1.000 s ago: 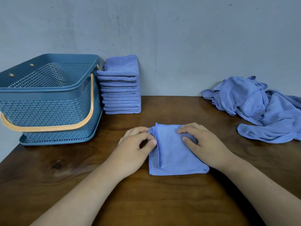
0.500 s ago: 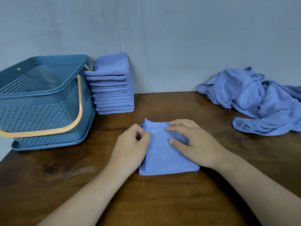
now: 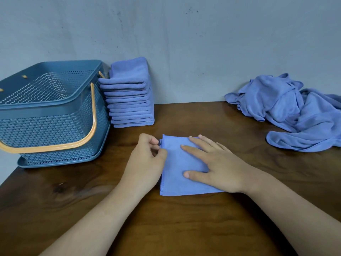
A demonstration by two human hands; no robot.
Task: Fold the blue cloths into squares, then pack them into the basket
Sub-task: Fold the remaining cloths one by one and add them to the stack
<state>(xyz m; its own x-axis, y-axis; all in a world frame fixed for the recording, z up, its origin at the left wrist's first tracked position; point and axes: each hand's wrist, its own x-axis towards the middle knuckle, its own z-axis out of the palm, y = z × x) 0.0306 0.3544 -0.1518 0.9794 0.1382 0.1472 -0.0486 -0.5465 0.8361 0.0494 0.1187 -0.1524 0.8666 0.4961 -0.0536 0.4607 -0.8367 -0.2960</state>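
Note:
A blue cloth [image 3: 177, 169] folded into a small rectangle lies on the wooden table in front of me. My left hand [image 3: 147, 163] pinches the cloth's left edge near its far corner with curled fingers. My right hand [image 3: 215, 163] lies flat on top of the cloth, fingers straight and spread, pressing it down. A blue plastic basket [image 3: 46, 115] with an orange handle stands at the left, and I see no cloths inside it. A stack of several folded blue cloths [image 3: 129, 97] rises beside the basket against the wall.
A heap of unfolded blue cloths [image 3: 295, 111] lies at the right rear of the table [image 3: 184, 228]. A grey wall closes off the back. The table's left edge runs just below the basket.
My right hand's fingers have straightened and spread flat on the cloth. My left hand has drawn in to the cloth's left edge. The camera view shifted slightly.

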